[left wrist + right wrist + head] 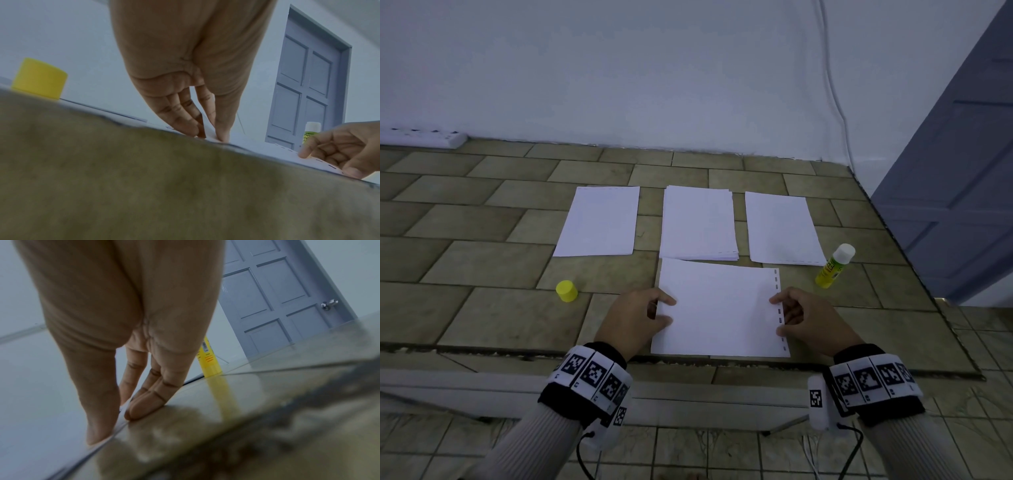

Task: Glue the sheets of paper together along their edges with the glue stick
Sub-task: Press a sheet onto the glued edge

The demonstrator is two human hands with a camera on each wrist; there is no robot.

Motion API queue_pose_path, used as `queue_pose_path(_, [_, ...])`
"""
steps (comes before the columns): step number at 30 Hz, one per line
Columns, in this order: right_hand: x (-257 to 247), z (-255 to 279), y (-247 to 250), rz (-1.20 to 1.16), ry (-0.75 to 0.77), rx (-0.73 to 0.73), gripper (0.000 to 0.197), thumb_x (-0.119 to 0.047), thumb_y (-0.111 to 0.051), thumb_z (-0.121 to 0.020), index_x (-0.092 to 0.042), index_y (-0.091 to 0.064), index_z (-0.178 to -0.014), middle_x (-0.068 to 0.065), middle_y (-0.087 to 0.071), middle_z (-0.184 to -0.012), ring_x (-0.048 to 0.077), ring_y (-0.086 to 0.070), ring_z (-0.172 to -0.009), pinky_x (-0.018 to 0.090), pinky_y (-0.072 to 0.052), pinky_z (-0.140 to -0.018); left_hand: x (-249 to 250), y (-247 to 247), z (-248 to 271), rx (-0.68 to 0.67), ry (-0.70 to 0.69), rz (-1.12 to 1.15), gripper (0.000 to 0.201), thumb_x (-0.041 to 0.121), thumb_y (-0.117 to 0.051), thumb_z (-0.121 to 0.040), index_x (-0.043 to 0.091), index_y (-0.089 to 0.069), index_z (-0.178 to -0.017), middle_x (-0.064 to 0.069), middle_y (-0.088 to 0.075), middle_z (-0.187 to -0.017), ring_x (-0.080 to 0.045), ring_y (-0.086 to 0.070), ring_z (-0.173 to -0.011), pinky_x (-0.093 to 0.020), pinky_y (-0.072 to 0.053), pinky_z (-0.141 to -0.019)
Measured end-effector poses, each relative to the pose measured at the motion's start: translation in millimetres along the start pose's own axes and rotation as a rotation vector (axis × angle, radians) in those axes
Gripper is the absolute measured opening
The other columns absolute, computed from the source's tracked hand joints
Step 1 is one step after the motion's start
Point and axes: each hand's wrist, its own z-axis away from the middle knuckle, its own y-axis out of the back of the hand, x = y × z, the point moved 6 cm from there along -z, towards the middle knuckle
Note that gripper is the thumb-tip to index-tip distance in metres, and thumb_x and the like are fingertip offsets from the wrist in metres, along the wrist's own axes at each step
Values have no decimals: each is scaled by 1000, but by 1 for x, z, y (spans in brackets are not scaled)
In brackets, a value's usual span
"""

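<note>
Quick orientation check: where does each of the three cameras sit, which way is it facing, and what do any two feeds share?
Head: worn high, faces forward and down at the near sheet; both hands and sleeves show.
Left wrist: low over the tiled surface, looks along the left hand toward the door.
Right wrist: low, looks along the right hand toward the same door.
Shared: all three show the glue stick.

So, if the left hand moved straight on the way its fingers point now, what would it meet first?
Probably the right hand. The left hand points rightward across the sheet that both pinch, and nothing else lies between them, though depth is unclear.
</note>
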Motion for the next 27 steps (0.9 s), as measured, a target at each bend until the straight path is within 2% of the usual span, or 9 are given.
queue_pose_path(3, [1, 0, 0, -4, 0, -1, 42, -1, -75, -74, -19, -58, -108, 0, -59, -93, 10, -58, -78, 13, -50, -64, 0, -1, 0, -2, -3, -7, 24, 18, -77, -81, 32, -68, -99, 12, -54, -68, -5, -52, -66, -10, -35, -58])
queue_pose_path(8, [1, 1, -1, 3, 11, 15, 42, 0, -75, -75, -19, -58, -108, -2, -59, -91, 9, -58, -77, 10, -50, -64, -2, -1, 0, -10, 10, -8, 24, 20, -77, -82, 33, -68, -99, 12, -57, -73, -4, -53, -69, -10, -36, -60])
queue_pose_path(17, [2, 1, -1, 8, 15, 6, 43, -1, -75, -75, -18, -58, -110, -1, -59, -91, 8, -58, -76, 10, -49, -64, -3, 0, -1, -19, 32, 31, 24, 18, -79, -80, 32, -68, -97, 13, -57, -75, -5, -55, -73, -18, -44, -68])
queue_pose_path(20, [1, 1, -1, 1, 18, 7, 42, 0, -75, -74, -18, -58, -109, -1, -59, -89, 8, -57, -75, 9, -49, -64, -4, 1, 0, -21, 19, 24, 24, 18, -79, -80, 32, -68, -97, 15, -57, -74, -4, -54, -71, -15, -42, -66])
queue_pose_path(24, [1, 1, -1, 8, 24, 11, 42, -1, -75, -74, -18, -58, -109, 0, -59, -89, 9, -58, -76, 12, -51, -66, -5, 0, 0, -28, 15, 10, 25, 20, -79, -80, 32, -68, -99, 9, -64, -84, -5, -59, -80, -8, -42, -68])
queue_pose_path(27, [1, 0, -1, 4, 25, 13, 42, -1, -76, -74, -18, -58, -109, 1, -59, -88, 9, -58, -76, 11, -50, -66, -5, 0, 0, -33, 10, 4, 25, 21, -78, -80, 31, -67, -100, 12, -62, -86, -5, -59, -83, -11, -44, -71])
